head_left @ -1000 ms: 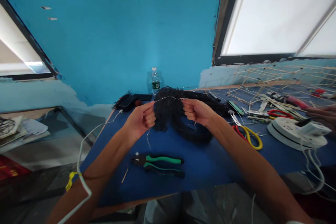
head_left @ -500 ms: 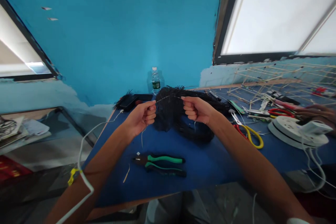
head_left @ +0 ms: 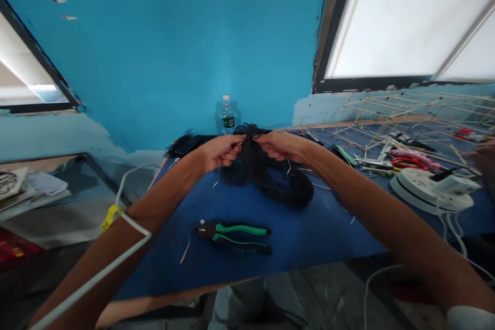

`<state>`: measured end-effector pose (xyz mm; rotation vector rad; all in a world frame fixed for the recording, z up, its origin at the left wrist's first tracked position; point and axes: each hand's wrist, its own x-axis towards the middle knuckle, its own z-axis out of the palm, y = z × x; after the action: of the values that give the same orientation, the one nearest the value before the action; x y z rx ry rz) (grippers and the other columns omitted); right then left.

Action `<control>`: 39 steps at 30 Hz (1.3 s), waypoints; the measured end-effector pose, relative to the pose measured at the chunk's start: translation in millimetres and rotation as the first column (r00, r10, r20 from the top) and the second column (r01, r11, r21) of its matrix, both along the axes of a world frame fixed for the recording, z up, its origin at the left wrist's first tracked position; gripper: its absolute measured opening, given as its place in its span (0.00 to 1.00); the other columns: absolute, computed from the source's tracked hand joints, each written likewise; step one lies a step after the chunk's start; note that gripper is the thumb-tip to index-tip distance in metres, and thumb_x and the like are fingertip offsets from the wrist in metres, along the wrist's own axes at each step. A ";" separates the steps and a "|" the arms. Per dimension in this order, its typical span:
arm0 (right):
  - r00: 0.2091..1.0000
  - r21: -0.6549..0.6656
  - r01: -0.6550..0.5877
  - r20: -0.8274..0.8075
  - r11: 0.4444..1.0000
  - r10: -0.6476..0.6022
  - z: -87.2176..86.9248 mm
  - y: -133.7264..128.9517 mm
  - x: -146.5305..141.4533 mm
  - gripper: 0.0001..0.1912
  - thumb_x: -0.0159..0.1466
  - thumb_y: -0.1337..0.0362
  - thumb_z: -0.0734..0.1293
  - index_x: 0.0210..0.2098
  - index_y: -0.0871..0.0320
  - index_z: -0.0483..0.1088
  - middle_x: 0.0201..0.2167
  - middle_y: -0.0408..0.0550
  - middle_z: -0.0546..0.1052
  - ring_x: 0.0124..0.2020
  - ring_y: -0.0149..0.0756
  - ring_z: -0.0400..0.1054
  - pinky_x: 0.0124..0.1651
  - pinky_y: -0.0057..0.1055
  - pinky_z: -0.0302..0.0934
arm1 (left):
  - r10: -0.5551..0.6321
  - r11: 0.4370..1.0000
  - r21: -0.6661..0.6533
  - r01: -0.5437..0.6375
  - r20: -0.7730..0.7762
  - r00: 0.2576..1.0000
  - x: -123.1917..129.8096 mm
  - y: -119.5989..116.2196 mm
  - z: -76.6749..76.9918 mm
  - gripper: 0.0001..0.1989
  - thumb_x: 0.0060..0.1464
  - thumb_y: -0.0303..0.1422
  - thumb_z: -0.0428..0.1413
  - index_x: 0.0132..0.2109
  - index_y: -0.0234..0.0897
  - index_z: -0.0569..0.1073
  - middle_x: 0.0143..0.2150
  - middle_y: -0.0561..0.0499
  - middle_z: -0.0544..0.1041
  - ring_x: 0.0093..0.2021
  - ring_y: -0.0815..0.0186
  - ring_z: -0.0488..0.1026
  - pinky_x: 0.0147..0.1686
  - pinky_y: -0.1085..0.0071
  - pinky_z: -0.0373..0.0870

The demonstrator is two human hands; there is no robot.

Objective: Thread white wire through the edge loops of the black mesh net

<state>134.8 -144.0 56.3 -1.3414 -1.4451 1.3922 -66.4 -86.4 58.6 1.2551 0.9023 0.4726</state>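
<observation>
My left hand and my right hand are closed in a pinch on a thin wire, one on each side of the tufted upper end of a bundle of black strands. A loose end of the wire hangs below the left fingers, and another bit dangles under the right hand. Whether the wire passes fully around the bundle is hidden by the fingers and strands. Nearer the front edge, pliers with green and black handles lie on the blue table.
A water bottle stands by the wall. To the right are a white round power strip, red-handled tools and a frame of thin sticks. A white cable crosses my left forearm. Part of another person's hand shows at the far right.
Both hands have moved inward and slightly up, bringing the wire from stretched above the black bundle to its tufted end. The yellow-handled scissors are now out of sight behind my right arm.
</observation>
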 end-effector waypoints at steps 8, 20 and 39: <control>0.988 -0.048 -0.011 0.152 0.999 0.018 13.7 -4.0 -2.7 0.24 0.64 0.56 0.72 0.20 0.57 0.58 0.15 0.36 0.55 0.13 0.20 0.43 0.14 0.23 0.31 | 0.089 0.990 0.113 -0.081 -0.068 0.994 -7.1 -7.8 5.3 0.23 0.55 0.33 0.65 0.19 0.35 0.64 0.14 0.58 0.54 0.12 0.79 0.46 0.13 0.80 0.34; 0.950 -0.152 -0.170 -0.287 0.974 0.121 0.4 -29.4 -24.0 0.27 0.75 0.52 0.57 0.23 0.54 0.46 0.15 0.32 0.46 0.15 0.23 0.33 0.15 0.22 0.31 | 0.256 0.959 0.068 -0.276 0.213 0.943 -11.4 -31.9 14.4 0.25 0.58 0.30 0.61 0.19 0.37 0.57 0.16 0.60 0.54 0.12 0.80 0.48 0.11 0.79 0.41; 0.835 -0.034 -0.005 -0.550 0.999 -0.015 -3.5 -19.3 11.0 0.25 0.73 0.59 0.59 0.22 0.55 0.47 0.19 0.34 0.44 0.19 0.24 0.32 0.17 0.24 0.33 | 0.176 0.914 0.261 -0.310 0.433 0.884 -27.1 -38.8 12.6 0.08 0.58 0.30 0.59 0.32 0.33 0.70 0.24 0.58 0.61 0.17 0.79 0.59 0.16 0.81 0.58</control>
<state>145.7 -163.3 52.7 -0.8484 -1.0257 1.6343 -93.5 -125.2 71.2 1.2748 0.6463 1.0804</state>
